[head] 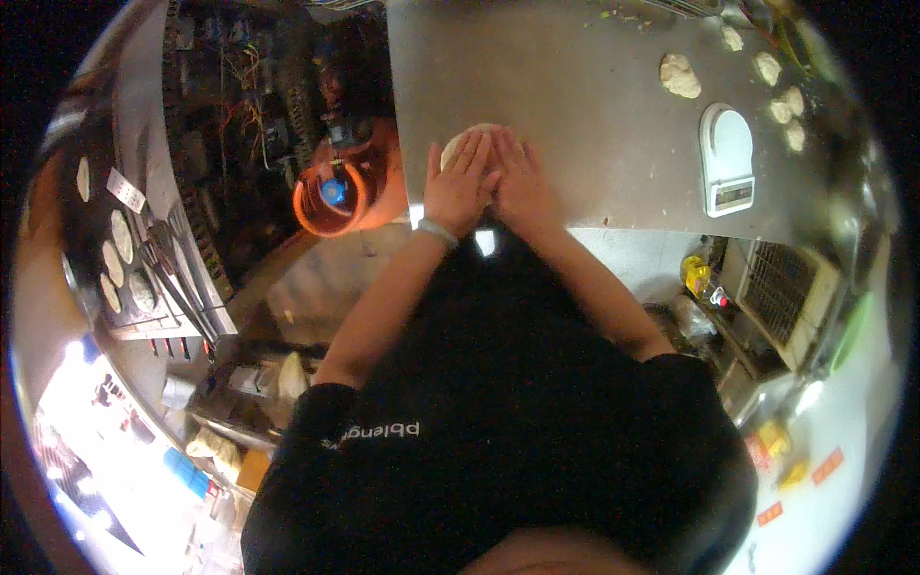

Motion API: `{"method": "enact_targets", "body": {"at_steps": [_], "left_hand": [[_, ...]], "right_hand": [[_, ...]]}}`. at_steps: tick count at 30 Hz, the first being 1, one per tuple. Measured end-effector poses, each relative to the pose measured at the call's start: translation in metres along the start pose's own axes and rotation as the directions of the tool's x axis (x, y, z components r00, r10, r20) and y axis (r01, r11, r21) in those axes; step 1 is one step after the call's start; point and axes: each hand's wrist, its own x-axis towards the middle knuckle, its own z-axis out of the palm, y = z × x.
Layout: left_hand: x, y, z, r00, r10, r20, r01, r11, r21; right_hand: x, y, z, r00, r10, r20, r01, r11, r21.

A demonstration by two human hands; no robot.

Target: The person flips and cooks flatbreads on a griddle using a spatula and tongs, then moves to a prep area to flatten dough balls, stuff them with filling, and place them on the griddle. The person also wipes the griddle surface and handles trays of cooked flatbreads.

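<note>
A pale, flattened round of dough [451, 152] lies on the metal worktop [539, 79] near its left edge. My left hand [458, 183] presses flat on it with the fingers spread; a light band circles that wrist. Beside it, my right hand [521, 180] rests palm down on the dough too, its outer edge blurred. The two hands touch or nearly touch at the thumbs and cover most of the dough. Further right on the worktop sit a larger dough lump [679, 76] and several smaller dough pieces [767, 68].
A white kitchen scale [727, 162] stands at the worktop's right. Left of the worktop is an orange bucket [305, 205] with a blue object inside. At far left, flat dough rounds [122, 237] and long tongs [169, 266] lie on a cooking surface. An oil bottle [696, 277] stands below right.
</note>
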Motion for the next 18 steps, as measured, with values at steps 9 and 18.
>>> {"method": "enact_targets", "body": {"at_steps": [9,18], "left_hand": [[-0.022,-0.01,0.002,0.99,-0.141,0.026,0.136,0.981,0.14],[-0.039,-0.016,-0.022,0.95,0.143,0.277,-0.193,0.968,0.161]], "right_hand": [[0.009,0.014,-0.015,0.988,-0.066,0.137,0.079,0.993,-0.093],[-0.031,0.0,-0.036,0.984,-0.004,0.178,-0.001,1.0,0.029]]}}
